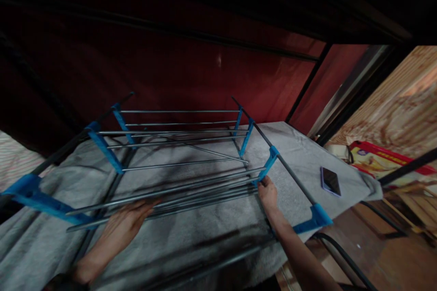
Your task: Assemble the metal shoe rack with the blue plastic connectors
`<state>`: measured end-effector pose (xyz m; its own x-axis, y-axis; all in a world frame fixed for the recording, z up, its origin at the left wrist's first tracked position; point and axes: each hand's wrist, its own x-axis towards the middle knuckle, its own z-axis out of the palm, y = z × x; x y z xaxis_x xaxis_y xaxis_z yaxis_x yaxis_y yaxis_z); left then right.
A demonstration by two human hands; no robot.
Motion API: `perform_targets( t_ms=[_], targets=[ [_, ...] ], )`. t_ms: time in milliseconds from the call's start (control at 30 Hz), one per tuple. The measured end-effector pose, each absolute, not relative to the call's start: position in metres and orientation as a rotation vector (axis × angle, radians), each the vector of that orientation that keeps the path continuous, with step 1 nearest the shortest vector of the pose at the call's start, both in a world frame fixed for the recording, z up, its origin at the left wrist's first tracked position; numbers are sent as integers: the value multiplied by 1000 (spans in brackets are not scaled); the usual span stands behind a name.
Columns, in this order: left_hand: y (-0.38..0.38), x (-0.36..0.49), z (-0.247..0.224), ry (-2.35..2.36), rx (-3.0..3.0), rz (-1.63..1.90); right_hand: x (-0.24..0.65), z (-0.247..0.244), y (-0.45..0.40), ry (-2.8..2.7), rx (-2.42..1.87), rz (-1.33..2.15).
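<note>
Left hand [128, 223]: half-curled over the metal tubes [205, 196]; how firmly, I cannot tell.
Tube ends [73, 228]: free across the left bracket [51, 201]; uneven push may roll them.
Right hand [268, 194]: fingers pinched on the blue plastic bracket [269, 163], low; twisting might loosen it.
Slanting tube [218, 153]: farther back, could catch.

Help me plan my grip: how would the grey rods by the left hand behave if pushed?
The grey rods look straight along their length, so they are probably stiff. Looking round and smooth, they may roll or slip against each other, though the soft-looking grey cloth could slow them.
</note>
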<state>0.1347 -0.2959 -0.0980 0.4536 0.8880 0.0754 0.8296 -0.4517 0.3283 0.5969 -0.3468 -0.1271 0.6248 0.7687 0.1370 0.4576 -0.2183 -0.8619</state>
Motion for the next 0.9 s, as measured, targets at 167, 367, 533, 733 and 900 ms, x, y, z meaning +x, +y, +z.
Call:
perform_targets(
  t_ms=[167, 367, 533, 733, 900],
  targets=[
    [-313, 148, -73, 1469, 2559, 237, 595, -124, -363, -1120, -1935, 423],
    [-326, 159, -62, 1555, 2606, 237, 515, -123, -380, -1937, -1761, -11],
    [-328, 163, -63, 1545, 2638, 205, 430, -114, -346, -2365, -1264, -67],
    [-340, 159, -68, 1594, 2542, 369, 405, -120, -312, -2504, -1221, -48],
    [-351, 112, -86, 1822, 1539, 1275, 408, -125, -310, -2585, -1285, -16]
  ],
)
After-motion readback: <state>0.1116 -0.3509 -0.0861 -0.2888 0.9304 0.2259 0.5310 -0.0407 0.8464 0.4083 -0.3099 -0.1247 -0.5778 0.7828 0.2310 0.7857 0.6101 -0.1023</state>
